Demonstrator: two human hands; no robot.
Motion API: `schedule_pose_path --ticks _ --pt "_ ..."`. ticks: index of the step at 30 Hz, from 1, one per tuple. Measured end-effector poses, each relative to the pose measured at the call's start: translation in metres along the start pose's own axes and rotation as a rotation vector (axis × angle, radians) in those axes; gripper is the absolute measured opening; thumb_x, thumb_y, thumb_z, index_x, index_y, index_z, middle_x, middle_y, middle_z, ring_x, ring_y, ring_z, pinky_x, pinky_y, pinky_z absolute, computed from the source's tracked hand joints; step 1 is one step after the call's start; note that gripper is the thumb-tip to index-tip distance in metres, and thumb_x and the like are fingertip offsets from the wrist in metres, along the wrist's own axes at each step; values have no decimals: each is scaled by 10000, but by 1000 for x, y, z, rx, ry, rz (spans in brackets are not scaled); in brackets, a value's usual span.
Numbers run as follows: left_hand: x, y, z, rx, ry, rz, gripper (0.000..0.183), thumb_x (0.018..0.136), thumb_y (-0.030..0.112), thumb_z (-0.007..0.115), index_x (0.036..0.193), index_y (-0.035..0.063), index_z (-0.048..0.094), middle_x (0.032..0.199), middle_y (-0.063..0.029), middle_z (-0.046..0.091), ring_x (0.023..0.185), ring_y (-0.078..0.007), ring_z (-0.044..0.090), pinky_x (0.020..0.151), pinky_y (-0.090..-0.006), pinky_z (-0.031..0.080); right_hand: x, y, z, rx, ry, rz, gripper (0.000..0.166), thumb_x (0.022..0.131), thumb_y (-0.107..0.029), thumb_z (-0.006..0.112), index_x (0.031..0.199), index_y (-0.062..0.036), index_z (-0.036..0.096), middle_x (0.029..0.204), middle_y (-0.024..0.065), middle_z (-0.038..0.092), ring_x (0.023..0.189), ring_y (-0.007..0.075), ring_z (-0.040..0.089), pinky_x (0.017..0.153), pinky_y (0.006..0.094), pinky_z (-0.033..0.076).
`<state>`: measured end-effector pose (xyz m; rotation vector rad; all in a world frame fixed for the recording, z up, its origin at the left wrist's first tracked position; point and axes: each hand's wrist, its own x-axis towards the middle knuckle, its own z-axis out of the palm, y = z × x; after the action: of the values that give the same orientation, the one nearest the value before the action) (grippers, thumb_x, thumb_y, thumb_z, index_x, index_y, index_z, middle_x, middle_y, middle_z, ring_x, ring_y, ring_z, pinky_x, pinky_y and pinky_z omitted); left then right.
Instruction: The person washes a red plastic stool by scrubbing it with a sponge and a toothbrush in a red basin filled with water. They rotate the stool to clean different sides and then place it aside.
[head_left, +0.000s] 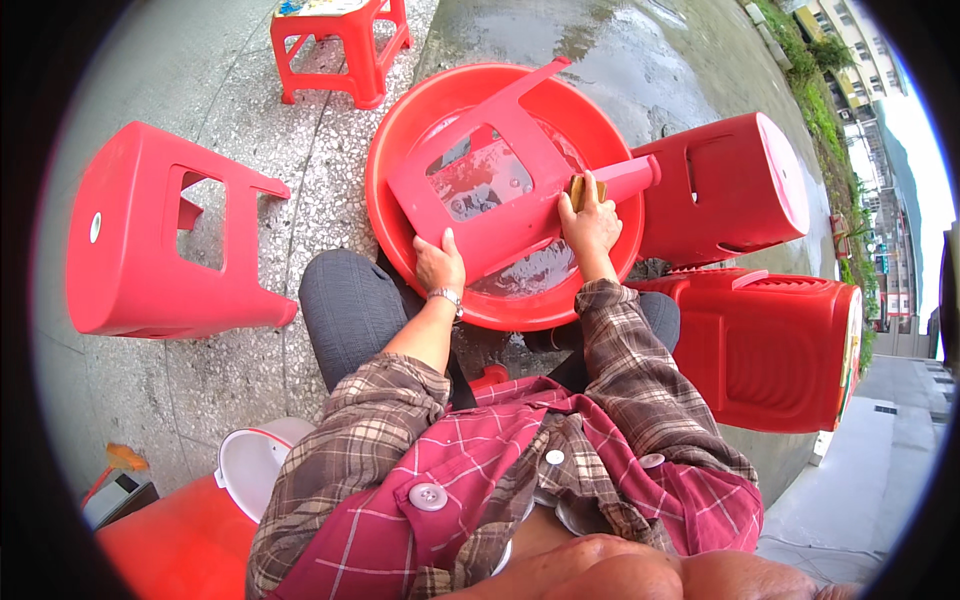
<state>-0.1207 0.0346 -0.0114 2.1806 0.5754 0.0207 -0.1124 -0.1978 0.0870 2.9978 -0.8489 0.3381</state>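
Before me a wide red plastic basin (382, 217) holds some water. A red plastic stool (487, 244) lies tilted across it, with a leg reaching past the far rim. My left hand (441, 262), with a metal-banded watch or bracelet at the wrist, grips the near left end of the stool. In my right hand (594, 229) is a yellow-brown scrubbing sponge or brush (577, 193), pressed against the stool's side near one leg. The fingers cover part of the scrubber, so its exact kind cannot be told.
On the left another red stool (142, 247) lies sideways on speckled paving. A low red stool (315, 41) stands beyond. To the right are a toppled stool (712, 187) and a ribbed red plastic piece (780, 352). A white bucket (259, 465) and an orange-red container (180, 540) sit behind left.
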Motion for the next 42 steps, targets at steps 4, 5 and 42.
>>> schedule_pose_path --ticks 4,5,42 --pt "-42 -12 -2 86 -141 -113 678 898 533 651 1092 -91 470 968 -330 676 917 -491 663 827 -537 514 0 -1 -7 39 -115 72 717 847 -636 590 1486 -342 446 1040 221 664 967 354 674 831 492 498" --pt "-44 -15 0 75 -144 -140 700 872 529 688 1094 -103 485 982 -328 677 932 -485 665 834 -526 519 -2 -3 -4 45 -103 57 719 847 -634 591 1487 -340 445 1041 220 664 969 352 674 830 492 499" --pt "58 32 23 203 99 -304 984 756 284 708 1531 -62 209 1257 -269 514 1132 -426 571 948 -469 516 52 -88 34 -89 -33 -267 606 844 -575 642 1368 -280 575 924 228 663 880 362 671 773 497 504"
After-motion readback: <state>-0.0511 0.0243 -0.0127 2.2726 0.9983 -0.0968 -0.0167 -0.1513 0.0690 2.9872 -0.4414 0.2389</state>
